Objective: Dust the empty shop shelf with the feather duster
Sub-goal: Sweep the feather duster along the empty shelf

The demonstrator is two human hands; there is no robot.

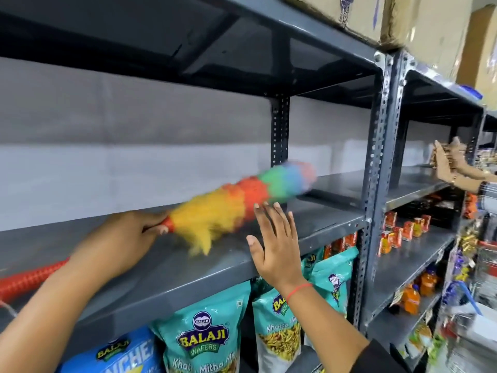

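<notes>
The grey metal shelf [322,219] runs across the middle of the head view with nothing standing on it. My left hand [118,243] grips the red handle of the feather duster [242,200] where the handle meets the feathers. Its yellow, orange, green and blue head lies on the shelf pointing right, blurred. The red handle end sticks out at the lower left. My right hand [274,243] is flat with fingers apart at the shelf's front edge, just in front of the feathers, holding nothing.
Teal and blue snack bags [204,343] hang under the shelf. A perforated grey upright [379,162] separates the neighbouring bay, where small red packets [403,230] and orange bottles [419,289] stand. Cardboard boxes [382,17] sit on top. Another person's hands [451,168] reach in at right.
</notes>
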